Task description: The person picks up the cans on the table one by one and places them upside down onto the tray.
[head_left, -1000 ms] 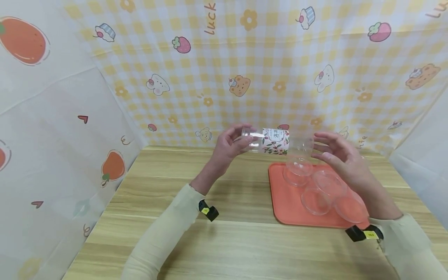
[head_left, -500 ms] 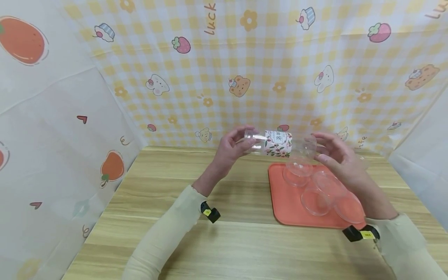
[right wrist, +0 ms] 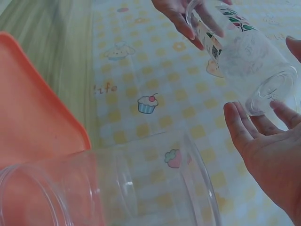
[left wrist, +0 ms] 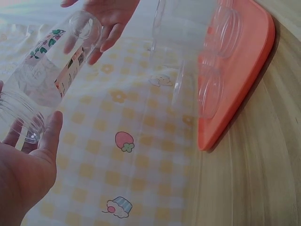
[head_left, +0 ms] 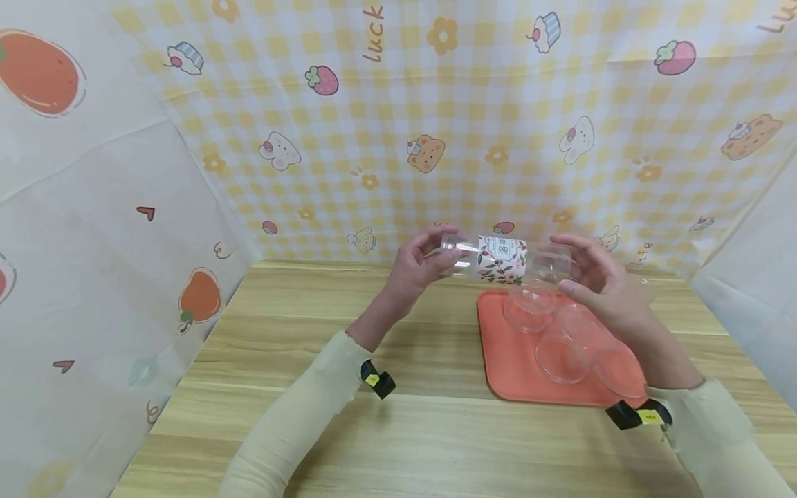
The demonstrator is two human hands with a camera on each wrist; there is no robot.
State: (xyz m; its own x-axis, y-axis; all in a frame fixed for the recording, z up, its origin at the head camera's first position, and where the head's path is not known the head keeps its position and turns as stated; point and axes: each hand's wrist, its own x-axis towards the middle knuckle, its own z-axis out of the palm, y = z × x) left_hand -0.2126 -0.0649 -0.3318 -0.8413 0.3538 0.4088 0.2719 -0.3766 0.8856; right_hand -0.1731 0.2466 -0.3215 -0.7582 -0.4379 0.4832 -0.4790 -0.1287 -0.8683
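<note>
A clear plastic bottle point(head_left: 501, 259) with a floral paper label lies sideways in the air between my hands, above the tray's back edge. My left hand point(head_left: 418, 261) grips its threaded mouth end, thumb in front and fingers behind. At the base end, my right hand point(head_left: 599, 277) holds the bottle with thumb and fingers set on either side of it. In the right wrist view, the fingers of the right hand point(right wrist: 273, 150) lie right at the bottle's round base point(right wrist: 275, 92). Through the bottle's wall in the left wrist view, part of the right hand point(left wrist: 110, 16) shows.
An orange-red tray point(head_left: 507, 370) lies on the wood-grain table point(head_left: 405, 443), right of centre. On it stand several clear, see-through jars point(head_left: 562, 360), partly behind my right wrist. A yellow checked cloth point(head_left: 373, 124) with cartoon prints hangs behind the table.
The bottle has shifted slightly right and down with my left hand, and its label has turned a little. Its base has come in between my right thumb and fingers.
</note>
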